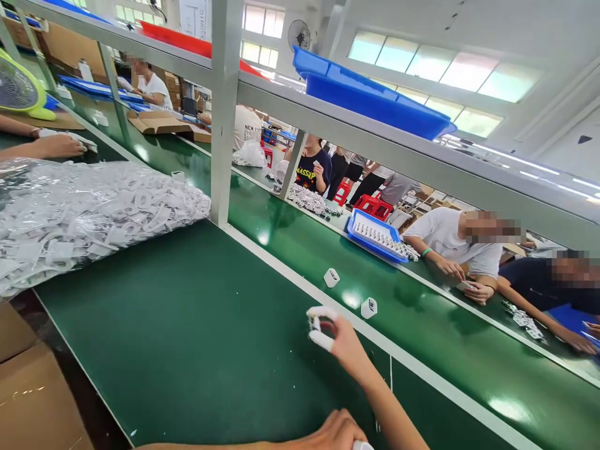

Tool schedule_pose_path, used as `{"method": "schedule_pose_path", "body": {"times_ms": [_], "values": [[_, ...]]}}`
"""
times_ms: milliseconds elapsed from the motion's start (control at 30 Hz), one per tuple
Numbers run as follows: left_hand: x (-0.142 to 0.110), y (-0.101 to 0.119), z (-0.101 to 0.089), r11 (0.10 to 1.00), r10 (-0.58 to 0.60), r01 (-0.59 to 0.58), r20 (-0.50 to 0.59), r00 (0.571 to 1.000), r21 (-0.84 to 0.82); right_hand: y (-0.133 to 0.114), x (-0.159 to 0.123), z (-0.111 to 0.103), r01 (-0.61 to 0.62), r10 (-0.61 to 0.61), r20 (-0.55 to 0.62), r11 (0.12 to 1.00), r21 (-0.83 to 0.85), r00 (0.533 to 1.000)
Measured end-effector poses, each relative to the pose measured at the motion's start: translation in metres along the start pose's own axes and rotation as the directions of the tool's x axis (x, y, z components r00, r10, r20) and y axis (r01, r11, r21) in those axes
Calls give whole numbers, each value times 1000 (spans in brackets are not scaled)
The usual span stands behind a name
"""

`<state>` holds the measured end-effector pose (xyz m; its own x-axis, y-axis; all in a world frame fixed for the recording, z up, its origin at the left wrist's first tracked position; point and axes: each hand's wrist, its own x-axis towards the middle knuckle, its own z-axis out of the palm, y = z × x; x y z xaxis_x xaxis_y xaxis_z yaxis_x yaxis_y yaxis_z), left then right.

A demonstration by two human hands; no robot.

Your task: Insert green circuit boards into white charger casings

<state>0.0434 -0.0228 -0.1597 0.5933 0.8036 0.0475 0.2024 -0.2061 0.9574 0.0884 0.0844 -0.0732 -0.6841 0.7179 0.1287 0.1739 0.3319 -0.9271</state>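
Observation:
My right hand [344,347], with white covers on its fingertips, is raised over the green work surface [187,325]. Its thumb and fingers curve toward each other around something small at the tips that I cannot make out. Low in the view, my left hand [338,431] is closed, and a white plastic piece [362,445] shows at its fingers, mostly cut off by the frame edge. Beyond my right hand, two white plastic housings, one [331,277] farther and one [369,307] nearer, sit apart on the green conveyor belt [431,337].
A clear bag of white plastic parts [117,212] lies at the left, beside a cardboard box [37,394]. A metal post [224,125] and shelf rail stand ahead, with a blue tray [370,94] above. Co-workers sit across the belt near another blue tray [351,231]; another person's hand [60,145] is far left.

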Motion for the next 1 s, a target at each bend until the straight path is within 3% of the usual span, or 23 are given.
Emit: {"method": "schedule_pose_path", "body": {"times_ms": [100,167,233,300,433,533,667,867,1000], "values": [[-9,7,0,1000,16,-16,-3,1000,11,-3,-70,-19,-132,159,-110,967,219,981],[-23,18,-5,998,66,-66,1,998,17,-8,-109,-25,-214,316,-169,870,444,934],[-35,31,-12,997,77,-77,-22,997,9,-13,-136,-27,-238,453,-212,746,622,866],[-41,42,-16,998,51,-52,-43,998,-26,-15,-152,-26,-226,506,-256,708,669,824],[-43,48,-17,993,63,-75,-139,988,-87,-13,-170,-19,-143,408,-404,826,545,819],[-43,46,-19,990,104,-124,-261,960,-61,-19,-177,-7,2,202,-489,923,385,849],[-43,47,-29,991,51,-95,-380,924,-97,-33,-175,10,166,-40,-480,960,224,876],[-44,55,-34,988,110,-142,-365,924,-61,-35,-175,22,206,-110,-481,967,151,870],[-48,56,-23,989,41,-91,-367,929,-119,-36,-175,28,212,-60,-485,941,265,873]]}}
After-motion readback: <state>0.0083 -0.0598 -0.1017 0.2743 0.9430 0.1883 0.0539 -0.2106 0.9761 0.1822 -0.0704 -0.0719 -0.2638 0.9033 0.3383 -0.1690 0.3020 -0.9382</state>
